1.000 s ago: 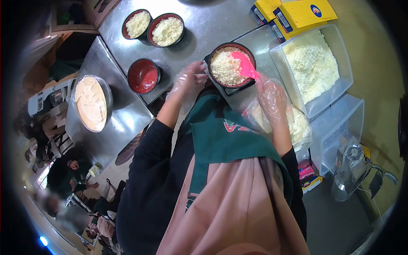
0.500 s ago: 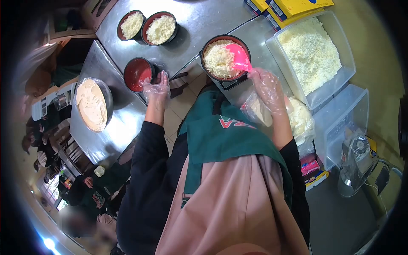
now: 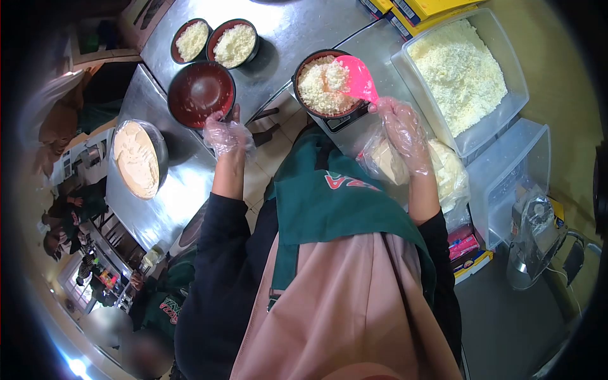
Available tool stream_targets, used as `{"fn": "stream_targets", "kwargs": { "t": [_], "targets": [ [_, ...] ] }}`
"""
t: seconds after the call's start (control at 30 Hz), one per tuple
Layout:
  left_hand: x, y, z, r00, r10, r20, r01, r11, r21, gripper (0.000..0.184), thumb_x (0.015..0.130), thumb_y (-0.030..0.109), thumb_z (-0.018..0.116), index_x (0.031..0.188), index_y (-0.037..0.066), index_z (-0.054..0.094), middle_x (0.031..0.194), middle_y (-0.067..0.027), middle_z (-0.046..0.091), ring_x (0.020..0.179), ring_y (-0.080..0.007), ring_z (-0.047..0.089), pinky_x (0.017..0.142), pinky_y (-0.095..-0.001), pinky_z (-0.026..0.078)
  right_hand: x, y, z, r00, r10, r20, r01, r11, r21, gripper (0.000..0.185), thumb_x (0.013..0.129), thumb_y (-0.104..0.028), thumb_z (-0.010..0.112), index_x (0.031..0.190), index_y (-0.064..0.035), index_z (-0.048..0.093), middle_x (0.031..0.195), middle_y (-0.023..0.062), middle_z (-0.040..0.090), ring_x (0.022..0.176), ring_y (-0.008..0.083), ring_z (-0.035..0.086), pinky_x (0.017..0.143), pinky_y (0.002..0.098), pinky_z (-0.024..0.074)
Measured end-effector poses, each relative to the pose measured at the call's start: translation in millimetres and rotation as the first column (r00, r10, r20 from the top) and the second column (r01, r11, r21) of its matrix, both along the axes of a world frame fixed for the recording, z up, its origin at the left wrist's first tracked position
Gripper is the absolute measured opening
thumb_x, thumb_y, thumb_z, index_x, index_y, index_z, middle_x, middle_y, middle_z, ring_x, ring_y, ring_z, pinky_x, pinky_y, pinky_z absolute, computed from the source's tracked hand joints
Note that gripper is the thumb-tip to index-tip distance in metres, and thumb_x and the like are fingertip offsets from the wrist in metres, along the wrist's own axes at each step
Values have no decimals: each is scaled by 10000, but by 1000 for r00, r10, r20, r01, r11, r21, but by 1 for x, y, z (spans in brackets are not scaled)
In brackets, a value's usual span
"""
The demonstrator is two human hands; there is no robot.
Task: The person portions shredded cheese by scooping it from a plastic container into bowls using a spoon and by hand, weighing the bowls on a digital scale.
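In the head view, my left hand (image 3: pixel 228 135), in a clear plastic glove, grips the near rim of a red-lined black bowl (image 3: pixel 201 95) with only a few crumbs inside. My right hand (image 3: pixel 403 130), gloved too, is closed round the handle of a pink scoop (image 3: pixel 357 77). The scoop's blade rests in white grated cheese (image 3: pixel 323 88) that fills another black bowl (image 3: pixel 296 79). Beneath that bowl is a digital scale (image 3: pixel 339 124), its top mostly hidden.
Two bowls of grated cheese (image 3: pixel 233 44) stand at the back left. A large clear tub (image 3: pixel 516 76) of cheese is at the right, beside yellow boxes (image 3: pixel 424 16). A metal bowl of beige cream (image 3: pixel 136 158) sits on the left table. A plastic bag (image 3: pixel 446 174) lies below my right hand.
My left hand has taken hold of the bowl and raised it toward the camera, slightly up and left in view. The scoop has shifted slightly right within the cheese bowl.
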State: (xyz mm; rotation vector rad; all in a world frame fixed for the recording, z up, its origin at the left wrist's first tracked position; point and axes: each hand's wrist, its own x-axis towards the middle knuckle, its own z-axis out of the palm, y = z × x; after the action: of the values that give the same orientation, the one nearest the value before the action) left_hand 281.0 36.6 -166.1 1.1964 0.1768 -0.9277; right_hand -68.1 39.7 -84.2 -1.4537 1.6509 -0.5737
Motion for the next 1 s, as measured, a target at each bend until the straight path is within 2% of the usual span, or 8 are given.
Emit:
{"fn": "stream_targets", "kwargs": {
  "t": [0.17,0.3,0.6,0.67,0.77,0.8,0.9,1.0],
  "targets": [
    [-30,-18,54,970,-96,222,116,990,-78,152,737,29,494,878,-26,479,1051,-151,514,939,-298,564,821,-501,549,0,0,-6,1000,-5,-9,6,997,76,313,903,-262,451,896,-36,667,821,187,642,824,354,618,768,412,458],
    [-30,-24,56,946,-203,253,215,976,-21,297,755,43,511,1049,9,491,1122,-130,525,968,-295,570,847,-487,509,-2,3,-9,1000,-4,8,4,998,64,321,904,-275,452,897,-39,670,824,191,638,822,352,617,765,409,457],
    [-62,-21,61,901,-401,165,410,912,-26,196,787,114,593,972,50,577,1013,-62,587,979,-209,566,883,-391,474,8,-2,40,997,-59,46,53,991,121,285,912,-266,494,918,-42,670,836,175,650,788,346,621,718,401,463],
    [-82,-22,80,880,-465,98,473,878,-77,252,841,177,608,1053,43,580,1066,-67,600,991,-195,578,905,-355,463,18,-2,38,999,-31,-11,28,970,-242,236,912,-229,519,1002,-62,659,788,167,644,745,341,620,687,420,463],
    [-96,-23,82,836,-548,36,548,828,-121,346,893,263,563,1157,42,523,1155,-90,588,1081,-215,568,948,-402,459,47,-7,58,981,1,-195,-59,955,-290,247,901,-186,538,1115,-96,622,793,143,642,739,324,614,682,432,460],
    [-100,-23,85,807,-590,42,588,794,-152,456,916,344,545,1249,44,464,1205,-106,571,1107,-222,563,948,-405,466,54,-10,58,925,75,-373,-251,857,-450,287,892,-159,537,1170,-114,593,817,117,635,740,298,606,678,422,464],
    [-107,-24,93,793,-609,-5,598,780,-186,495,911,395,547,1255,49,461,1206,-104,570,1086,-227,575,929,-403,481,63,-9,54,860,135,-493,-373,825,-424,312,879,-143,549,1187,-112,581,872,106,637,758,280,600,679,399,467],
    [-97,-26,88,823,-567,31,566,814,-133,525,902,440,547,1252,57,468,1220,-103,561,1105,-232,562,921,-406,485,51,-13,60,933,31,-358,-214,848,-485,296,870,-135,551,1161,-110,595,818,121,631,698,289,598,640,414,463]
  ]
}}
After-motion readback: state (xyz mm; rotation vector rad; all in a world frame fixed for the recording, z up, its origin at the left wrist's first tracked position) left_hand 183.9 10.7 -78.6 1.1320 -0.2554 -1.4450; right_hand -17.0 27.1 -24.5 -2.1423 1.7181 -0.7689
